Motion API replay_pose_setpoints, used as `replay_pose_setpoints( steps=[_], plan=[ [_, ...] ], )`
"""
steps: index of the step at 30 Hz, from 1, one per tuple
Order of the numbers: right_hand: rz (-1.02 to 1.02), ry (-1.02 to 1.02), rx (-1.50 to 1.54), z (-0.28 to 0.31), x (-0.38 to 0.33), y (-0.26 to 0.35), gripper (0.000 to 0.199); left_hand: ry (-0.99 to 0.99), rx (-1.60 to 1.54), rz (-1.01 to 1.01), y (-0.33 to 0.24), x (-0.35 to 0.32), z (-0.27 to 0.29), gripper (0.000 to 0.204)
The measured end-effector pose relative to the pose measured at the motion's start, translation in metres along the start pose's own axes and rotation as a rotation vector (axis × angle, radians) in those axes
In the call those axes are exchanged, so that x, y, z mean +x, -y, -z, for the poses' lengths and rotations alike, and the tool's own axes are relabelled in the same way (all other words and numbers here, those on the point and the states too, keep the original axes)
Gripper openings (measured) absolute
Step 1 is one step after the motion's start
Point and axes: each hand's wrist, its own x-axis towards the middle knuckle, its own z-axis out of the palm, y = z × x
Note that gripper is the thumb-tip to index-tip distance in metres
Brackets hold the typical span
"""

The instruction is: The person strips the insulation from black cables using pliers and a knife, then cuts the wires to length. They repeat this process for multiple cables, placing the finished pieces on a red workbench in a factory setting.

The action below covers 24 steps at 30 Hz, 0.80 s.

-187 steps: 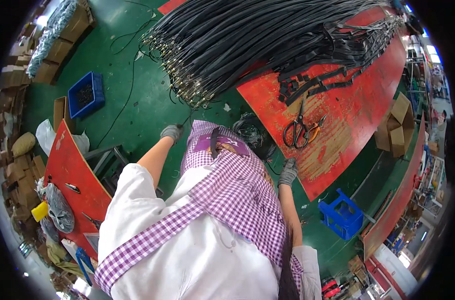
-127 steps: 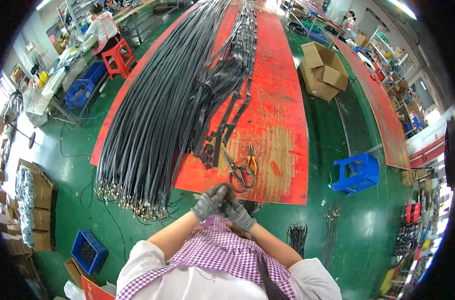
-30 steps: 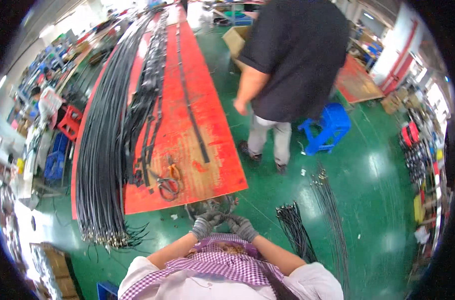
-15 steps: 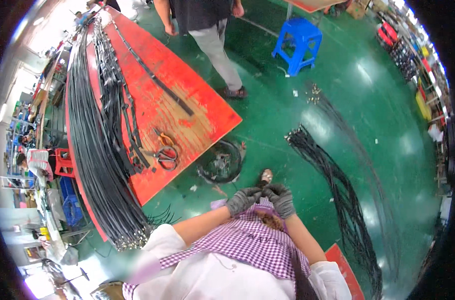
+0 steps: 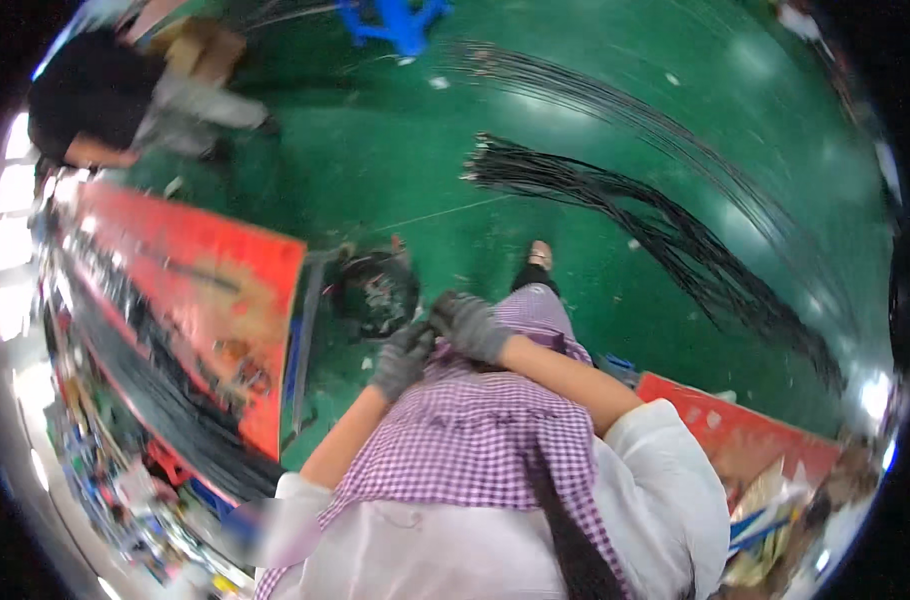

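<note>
My left hand [image 5: 403, 357] and my right hand [image 5: 470, 325], both in grey knitted gloves, meet in front of the purple checkered apron [image 5: 455, 440]. Their fingers are curled in and press together. Whatever lies between them, if anything, is hidden by the gloves. A round black bin [image 5: 347, 290] with scraps in it stands on the floor, just beyond my left hand. On the red table [image 5: 275, 330] to the left lies a long bundle of black cables [image 5: 180, 400], with orange-handled scissors [image 5: 253, 378] near the table's edge, blurred.
A thick bundle of black cables [image 5: 615, 205] lies across the green floor, with a thinner bundle [image 5: 625, 110] beyond it. A blue stool [image 5: 400, 25] stands at the far edge. Another person [image 5: 105, 100] is far left. A red board [image 5: 735, 420] sits at the right.
My view has swung to the right, so the red table and the other person now appear farther left. My hands stay together, now lower left in the apron's front, the right one over the left.
</note>
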Motion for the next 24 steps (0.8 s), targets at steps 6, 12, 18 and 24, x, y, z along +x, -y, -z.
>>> replay_pose_setpoints(
  steps=[6,12,18,24],
  plan=[
    [-0.305,-0.351,0.152,0.007,-0.025,-0.139,0.022,0.084,0.240,-0.001,-0.070,0.115,-0.069,0.021],
    [-0.193,-0.394,0.351,0.048,-0.040,-0.212,0.023,0.111,0.567,-0.099,-0.126,0.179,-0.099,0.018],
    [-0.562,-0.343,0.598,0.083,-0.044,-0.267,0.029,0.026,0.612,0.046,-0.150,0.223,-0.057,0.023],
    [-0.836,-0.014,0.391,0.098,-0.075,-0.347,0.030,-0.032,0.916,0.127,-0.088,0.272,0.007,0.027]
  ],
)
